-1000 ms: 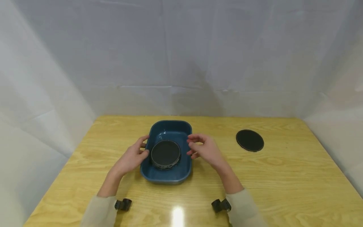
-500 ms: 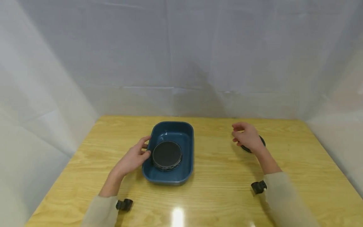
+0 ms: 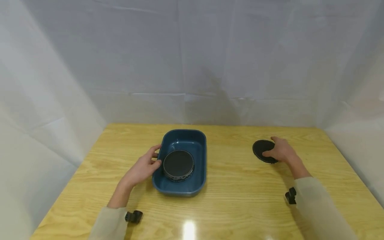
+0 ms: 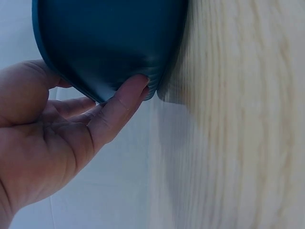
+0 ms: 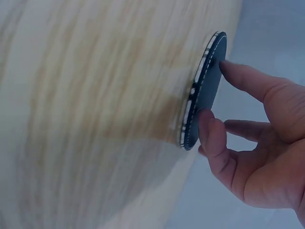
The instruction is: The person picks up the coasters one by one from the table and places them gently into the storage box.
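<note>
A deep blue rectangular dish (image 3: 201, 166) with rounded corners stands on the table, left of its middle. Inside it lies a stack of round black coasters (image 3: 178, 163) with pale stitched rims. My left hand (image 3: 144, 167) holds the dish's left side, thumb at the rim; in the left wrist view its fingers (image 4: 114, 112) lie against the outer wall. On the right, a loose black coaster (image 3: 261, 147) lies flat, with my right hand (image 3: 282, 151) over its right part. The right wrist view shows the thumb and a finger (image 5: 212, 138) apart, close to the coaster's top face.
The light wooden table (image 3: 234, 186) has white sheeting (image 3: 210, 66) behind it and at both sides. A small black camera (image 3: 134, 216) sits at the left wrist and another black camera (image 3: 291, 196) at the right.
My right hand has left the dish's right side and travelled right, passing over the loose coaster to its right part. The left hand has stayed at the dish.
</note>
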A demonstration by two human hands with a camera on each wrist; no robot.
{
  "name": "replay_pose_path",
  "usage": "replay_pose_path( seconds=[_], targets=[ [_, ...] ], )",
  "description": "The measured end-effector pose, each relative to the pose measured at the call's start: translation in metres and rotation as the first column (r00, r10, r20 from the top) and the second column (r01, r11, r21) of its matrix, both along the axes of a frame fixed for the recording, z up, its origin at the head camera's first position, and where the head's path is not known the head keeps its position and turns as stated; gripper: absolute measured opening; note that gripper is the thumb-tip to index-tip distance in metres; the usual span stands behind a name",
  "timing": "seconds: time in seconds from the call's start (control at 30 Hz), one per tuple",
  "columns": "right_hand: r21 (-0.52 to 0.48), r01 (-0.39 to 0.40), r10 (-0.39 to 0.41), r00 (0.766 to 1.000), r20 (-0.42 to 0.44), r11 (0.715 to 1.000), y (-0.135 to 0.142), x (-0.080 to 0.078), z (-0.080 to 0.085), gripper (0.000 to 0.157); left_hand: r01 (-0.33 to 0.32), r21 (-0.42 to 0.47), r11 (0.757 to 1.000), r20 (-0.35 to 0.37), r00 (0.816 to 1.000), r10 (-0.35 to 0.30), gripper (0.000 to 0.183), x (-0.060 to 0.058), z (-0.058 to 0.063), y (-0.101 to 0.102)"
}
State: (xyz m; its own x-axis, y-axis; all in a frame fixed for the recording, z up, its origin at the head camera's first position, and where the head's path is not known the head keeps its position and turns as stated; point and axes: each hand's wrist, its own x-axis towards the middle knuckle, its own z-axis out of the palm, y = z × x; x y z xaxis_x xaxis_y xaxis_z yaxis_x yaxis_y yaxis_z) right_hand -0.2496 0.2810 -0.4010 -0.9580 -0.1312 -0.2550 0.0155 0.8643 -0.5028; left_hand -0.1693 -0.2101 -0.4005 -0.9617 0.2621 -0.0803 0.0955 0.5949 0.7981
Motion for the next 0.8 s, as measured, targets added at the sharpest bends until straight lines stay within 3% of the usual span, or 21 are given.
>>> replay_pose_path(
  seconds=[0.13,0.4,0.8],
  targets=[
    [-0.033,0.008,-0.006,0.999,0.044,0.999,0.004,0.003,-0.003,0.092,0.001,-0.008,1.0,-0.003,1.0,-0.001,0.059,-0.003,0.0,0.001],
    [-0.082,0.036,-0.035,0.999,0.022,0.996,0.004,0.004,-0.012,0.09,-0.003,-0.017,1.0,-0.005,1.0,0.003,0.058,-0.007,0.0,0.002],
    [0.046,0.15,-0.145,0.985,-0.089,0.988,0.0,0.007,-0.005,0.097,0.002,-0.008,1.0,0.001,1.0,-0.002,0.058,-0.006,-0.001,0.002]
  ],
)
